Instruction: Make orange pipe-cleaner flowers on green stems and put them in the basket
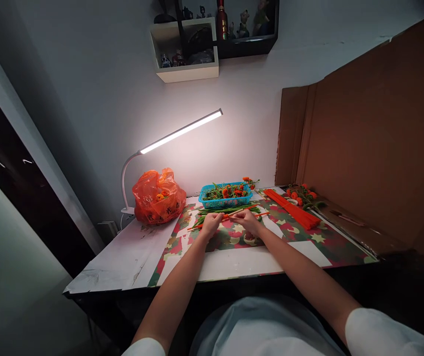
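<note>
My left hand (211, 223) and my right hand (248, 220) meet over the patterned mat (308, 242) on the desk. Both are closed in a pinch on a thin orange pipe cleaner (230, 215) that runs between them. Just behind the hands lies a loose bunch of green pipe cleaners (230, 209). A blue basket (225, 201) with orange-and-green made flowers stands behind that.
An orange plastic bag (157, 197) sits at the left by a lit white desk lamp (181, 131). A bundle of orange pipe cleaners (292, 208) and several finished flowers (303, 194) lie right. A cardboard sheet (375, 138) stands along the right side. Wall shelves (186, 49) hang above.
</note>
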`<control>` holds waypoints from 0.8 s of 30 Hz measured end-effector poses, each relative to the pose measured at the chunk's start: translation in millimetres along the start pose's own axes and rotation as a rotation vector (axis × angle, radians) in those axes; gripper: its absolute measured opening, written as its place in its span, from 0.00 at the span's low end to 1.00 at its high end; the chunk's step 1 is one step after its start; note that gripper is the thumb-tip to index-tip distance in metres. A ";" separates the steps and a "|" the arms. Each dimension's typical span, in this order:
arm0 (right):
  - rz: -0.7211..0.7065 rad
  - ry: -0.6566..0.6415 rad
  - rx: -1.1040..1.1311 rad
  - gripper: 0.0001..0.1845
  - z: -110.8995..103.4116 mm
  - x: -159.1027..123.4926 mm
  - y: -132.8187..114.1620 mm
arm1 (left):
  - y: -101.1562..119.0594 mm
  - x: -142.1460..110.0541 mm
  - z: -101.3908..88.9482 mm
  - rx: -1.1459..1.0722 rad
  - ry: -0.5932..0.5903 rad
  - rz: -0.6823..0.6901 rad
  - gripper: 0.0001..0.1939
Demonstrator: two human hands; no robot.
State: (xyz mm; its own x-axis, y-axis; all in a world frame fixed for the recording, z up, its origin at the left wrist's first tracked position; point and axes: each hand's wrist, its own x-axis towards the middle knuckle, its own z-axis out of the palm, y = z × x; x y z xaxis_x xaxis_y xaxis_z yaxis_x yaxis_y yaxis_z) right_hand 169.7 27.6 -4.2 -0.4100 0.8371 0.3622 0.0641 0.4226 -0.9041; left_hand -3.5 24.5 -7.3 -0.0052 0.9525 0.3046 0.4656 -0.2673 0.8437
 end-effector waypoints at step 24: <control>-0.021 -0.035 -0.588 0.23 -12.9 -11.3 -5.9 | 14.3 -11.3 -14.5 0.588 -0.160 0.226 0.21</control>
State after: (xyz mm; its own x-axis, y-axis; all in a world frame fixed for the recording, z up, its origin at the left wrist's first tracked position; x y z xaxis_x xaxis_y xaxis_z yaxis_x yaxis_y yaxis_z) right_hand 185.6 20.1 0.0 -0.4462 0.8185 0.3619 0.5454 0.5693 -0.6152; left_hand -9.6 7.8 7.8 0.2600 0.9045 0.3382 0.8470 -0.3818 0.3699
